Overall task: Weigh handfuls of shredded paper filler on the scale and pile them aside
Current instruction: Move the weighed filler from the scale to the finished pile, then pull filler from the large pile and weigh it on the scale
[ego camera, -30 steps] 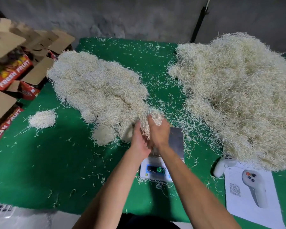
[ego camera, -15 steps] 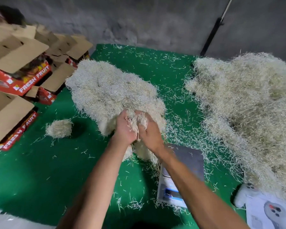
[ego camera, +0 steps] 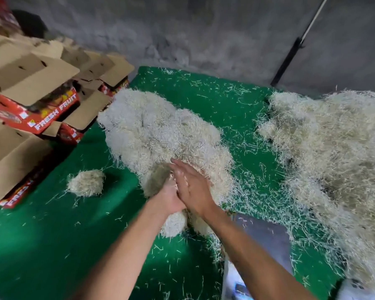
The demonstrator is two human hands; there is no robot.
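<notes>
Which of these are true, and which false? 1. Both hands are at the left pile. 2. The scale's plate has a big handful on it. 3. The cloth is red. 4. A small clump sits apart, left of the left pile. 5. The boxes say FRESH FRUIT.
1. True: the left hand and right hand press into the left pile.
2. False: the scale plate carries only stray shreds.
3. False: the cloth is green.
4. True: the small clump lies apart.
5. True: see the boxes.
</notes>
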